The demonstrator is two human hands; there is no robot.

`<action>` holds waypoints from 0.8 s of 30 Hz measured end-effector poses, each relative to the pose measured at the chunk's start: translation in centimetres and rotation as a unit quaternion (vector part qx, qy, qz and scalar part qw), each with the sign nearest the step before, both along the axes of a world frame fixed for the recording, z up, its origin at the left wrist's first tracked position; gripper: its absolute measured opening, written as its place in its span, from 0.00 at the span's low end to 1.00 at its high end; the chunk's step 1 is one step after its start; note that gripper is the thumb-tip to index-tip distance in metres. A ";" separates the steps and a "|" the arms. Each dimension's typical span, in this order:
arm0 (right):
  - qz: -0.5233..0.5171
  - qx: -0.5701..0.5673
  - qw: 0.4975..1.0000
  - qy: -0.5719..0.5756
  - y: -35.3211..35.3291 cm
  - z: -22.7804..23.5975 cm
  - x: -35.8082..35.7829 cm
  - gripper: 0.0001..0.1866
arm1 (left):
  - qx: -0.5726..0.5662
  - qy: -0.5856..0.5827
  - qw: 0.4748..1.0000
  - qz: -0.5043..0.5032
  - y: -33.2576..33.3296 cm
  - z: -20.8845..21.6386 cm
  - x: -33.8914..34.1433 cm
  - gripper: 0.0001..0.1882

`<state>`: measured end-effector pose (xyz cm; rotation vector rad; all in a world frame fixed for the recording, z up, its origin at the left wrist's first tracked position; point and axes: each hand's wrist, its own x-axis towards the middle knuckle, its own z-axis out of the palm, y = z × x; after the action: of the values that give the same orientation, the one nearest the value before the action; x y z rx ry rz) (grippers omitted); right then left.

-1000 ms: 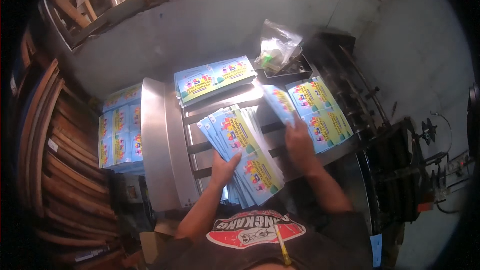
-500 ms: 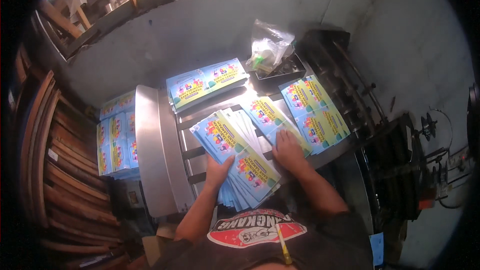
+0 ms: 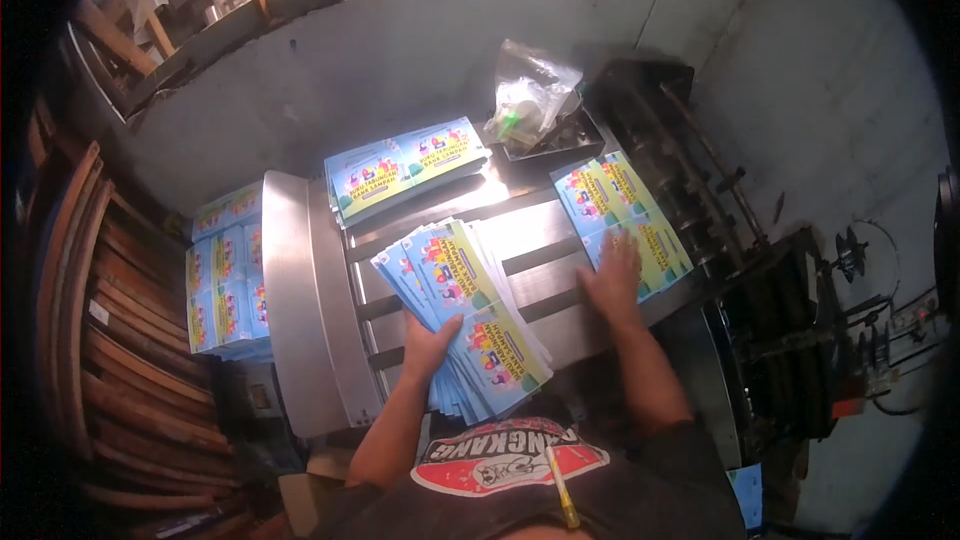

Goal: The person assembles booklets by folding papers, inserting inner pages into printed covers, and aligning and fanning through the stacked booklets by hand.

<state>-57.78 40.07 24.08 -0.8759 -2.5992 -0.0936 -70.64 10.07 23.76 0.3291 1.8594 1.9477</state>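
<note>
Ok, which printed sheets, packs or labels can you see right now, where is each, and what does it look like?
Fanned stack of sheets: table centre, under the left hand; blue with yellow panels.
Sheets: table right, right hand flat on them; same colours.
Stack: far edge of the metal table; same print.
Pile: left of the table, lower down; same print.
Clear plastic bag: in a dark tray at the back.
</note>
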 end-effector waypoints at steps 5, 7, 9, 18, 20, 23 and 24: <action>0.072 -0.001 0.996 -0.051 3.3 -0.3 1.4 0.20 | 0.005 0.016 1.000 -0.010 0.2 -0.7 -0.2 0.40; 0.035 -0.147 0.981 -0.123 0.0 5.5 -0.5 0.16 | 0.001 0.019 1.000 0.000 -0.6 -1.4 -0.4 0.40; 0.107 -0.122 0.986 -0.038 -3.9 6.8 -0.2 0.19 | 0.004 0.019 1.000 -0.009 -0.4 -1.1 -0.1 0.40; 0.329 -0.209 0.914 -0.114 -16.9 7.2 -1.5 0.15 | 0.011 0.015 1.000 -0.001 0.3 -0.5 -0.2 0.41; 0.302 -0.304 0.887 -0.171 -15.6 9.7 -2.9 0.20 | 0.019 0.002 1.000 -0.004 0.0 -0.5 -0.3 0.40; 0.280 -0.294 0.900 -0.162 -10.7 4.6 -2.2 0.33 | 0.039 -0.004 0.999 -0.016 0.2 -0.8 -0.6 0.39; 0.285 -0.193 0.934 -0.097 -8.6 2.4 -0.7 0.41 | 0.047 0.000 0.999 -0.023 0.1 -1.0 -0.5 0.39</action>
<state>-58.51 31.49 26.50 -0.1905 -3.0032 0.5312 -71.16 10.22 22.72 0.3973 1.7487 2.0080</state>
